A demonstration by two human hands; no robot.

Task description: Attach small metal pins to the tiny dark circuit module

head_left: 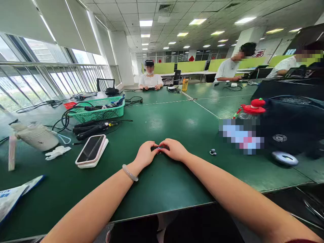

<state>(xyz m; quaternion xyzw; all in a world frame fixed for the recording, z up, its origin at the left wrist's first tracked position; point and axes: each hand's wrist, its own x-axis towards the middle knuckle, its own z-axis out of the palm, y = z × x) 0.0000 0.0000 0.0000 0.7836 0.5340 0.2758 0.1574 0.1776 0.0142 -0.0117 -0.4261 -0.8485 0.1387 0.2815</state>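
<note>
Both hands meet near the middle of the green table. My left hand (146,154), with a pale bangle (130,173) on its wrist, is closed with thumb and fingertips pinching a small dark, shiny object (159,147). From the other side my right hand (175,150) pinches the same object, its fingers curled. The fingers cover most of it, and its kind is too small to make out. To the right of my right hand lies a small black-and-white shiny piece (213,152), touched by neither hand.
Left on the table (182,192) are a phone (91,148) on a white box, crumpled tissue (58,152), a beige pouch (37,136), black cables and a green basket (101,114). A black bag (288,125) and grey mouse (285,158) lie right. Several people sit beyond.
</note>
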